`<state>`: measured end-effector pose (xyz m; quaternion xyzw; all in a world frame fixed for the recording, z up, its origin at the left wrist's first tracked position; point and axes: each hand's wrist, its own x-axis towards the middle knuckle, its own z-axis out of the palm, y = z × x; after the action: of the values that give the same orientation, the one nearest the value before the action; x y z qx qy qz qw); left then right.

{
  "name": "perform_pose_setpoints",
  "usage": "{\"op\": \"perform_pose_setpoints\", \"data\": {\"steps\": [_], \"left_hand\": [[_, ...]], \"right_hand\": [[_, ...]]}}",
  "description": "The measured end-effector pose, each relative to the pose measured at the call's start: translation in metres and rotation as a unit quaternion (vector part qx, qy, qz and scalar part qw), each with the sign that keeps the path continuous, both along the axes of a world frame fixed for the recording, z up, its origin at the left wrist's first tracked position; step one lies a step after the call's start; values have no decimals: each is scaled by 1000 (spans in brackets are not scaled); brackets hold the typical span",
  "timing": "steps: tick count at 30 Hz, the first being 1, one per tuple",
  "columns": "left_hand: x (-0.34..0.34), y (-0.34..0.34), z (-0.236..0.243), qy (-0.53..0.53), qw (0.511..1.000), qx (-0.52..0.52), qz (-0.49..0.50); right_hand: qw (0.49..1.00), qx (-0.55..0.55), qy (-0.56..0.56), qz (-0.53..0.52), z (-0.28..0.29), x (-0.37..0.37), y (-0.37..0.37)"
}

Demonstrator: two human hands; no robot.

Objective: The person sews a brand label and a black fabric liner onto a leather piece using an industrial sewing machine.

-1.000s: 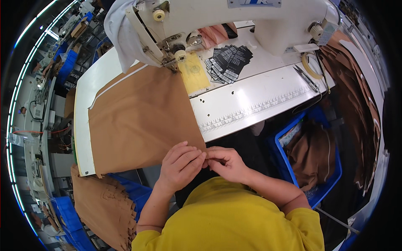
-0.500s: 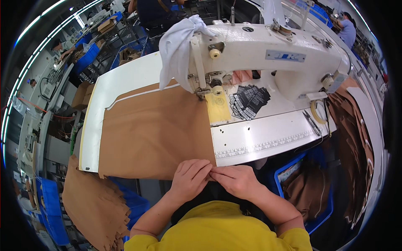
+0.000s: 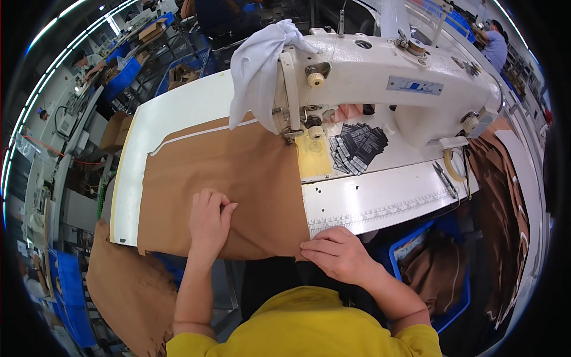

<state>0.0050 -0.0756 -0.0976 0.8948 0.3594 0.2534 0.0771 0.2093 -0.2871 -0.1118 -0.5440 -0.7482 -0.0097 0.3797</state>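
Brown fabric panel (image 3: 220,172) lies flat on the white bench (image 3: 178,113), its far right corner under the needle of the white sewing machine (image 3: 380,83). Left hand (image 3: 209,221) rests on the panel's near part, left of the machine, fingers curled and pinching a small fold of cloth. Right hand (image 3: 336,253) sits at the panel's near right corner, at the bench edge in front of the machine, fingers flat and pressing the corner down; not clenched.

Change from half a second ago: the two hands were together at the near edge, touching; they are now well apart, left hand moved up onto the panel, right hand shifted toward the corner.

White cloth (image 3: 256,65) drapes over the machine's left end. Yellow patch (image 3: 313,157) and a pile of black labels (image 3: 357,149) lie on the machine bed. Blue bin (image 3: 458,297), right of the machine and below the bench, holds brown fabric pieces (image 3: 431,276).
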Motion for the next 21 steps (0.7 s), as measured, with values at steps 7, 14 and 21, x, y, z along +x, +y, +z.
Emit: {"op": "perform_pose_setpoints", "data": {"steps": [7, 14, 21], "left_hand": [[-7, 3, 5, -33, 998, -3, -49], [7, -12, 11, -29, 993, 23, -109], [27, -74, 2, -11, 923, -68, -378]], "right_hand": [[1000, 12, 23, -10, -4, -2, 1], [999, 19, 42, -6, -7, -3, 1], [999, -10, 35, 10, -1, 1, 1]]}}
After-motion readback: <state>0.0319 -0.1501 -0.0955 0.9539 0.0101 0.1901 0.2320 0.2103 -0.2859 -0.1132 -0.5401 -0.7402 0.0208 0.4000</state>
